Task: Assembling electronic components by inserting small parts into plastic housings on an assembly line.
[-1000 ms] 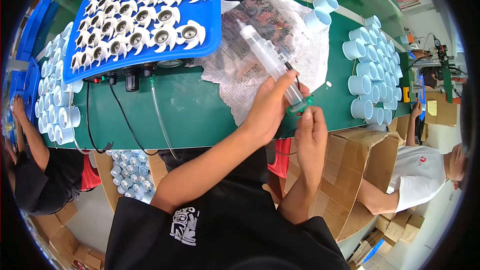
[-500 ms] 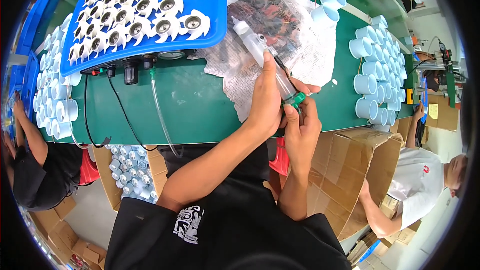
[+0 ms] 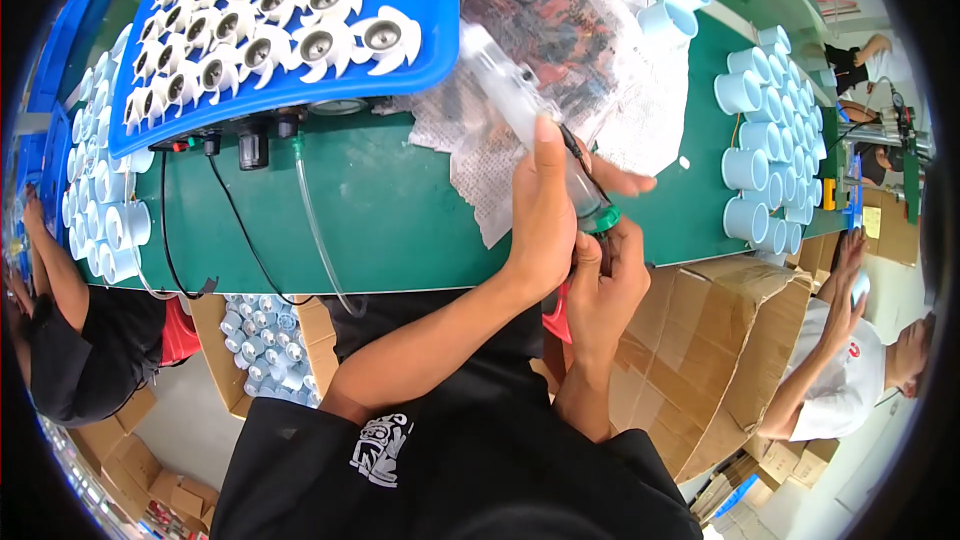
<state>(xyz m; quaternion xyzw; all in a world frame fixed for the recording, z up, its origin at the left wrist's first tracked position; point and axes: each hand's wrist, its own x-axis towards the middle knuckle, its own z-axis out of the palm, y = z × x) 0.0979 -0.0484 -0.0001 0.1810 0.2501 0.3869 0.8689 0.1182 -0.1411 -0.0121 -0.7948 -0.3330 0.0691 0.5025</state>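
A clear dispensing syringe (image 3: pixel 506 88) is held slantwise over the paper, its narrow end toward the upper left. My left hand (image 3: pixel 546 210) wraps round the barrel, thumb lying along it. At the syringe's lower end sits a green cap (image 3: pixel 603 219). My right hand (image 3: pixel 612 275) is closed on that cap from below, the fingers partly hiding it. A thin black cord (image 3: pixel 578 152) runs along the barrel. Beneath the syringe lies crumpled printed paper (image 3: pixel 470 155) on the green table (image 3: pixel 390 230).
A blue tray (image 3: pixel 440 60) of white fan wheels (image 3: pixel 383 35) rests over a black control box (image 3: pixel 253 148) with hoses. Light blue cups (image 3: pixel 745 169) stand at right and left (image 3: pixel 126 225). Cardboard boxes (image 3: pixel 690 340) are below the table edge. Other people work at both sides.
The view has shifted slightly, and the syringe blurs a little with motion. Both hands keep their hold on it. The person at right has raised their hands, now with a light blue cup.
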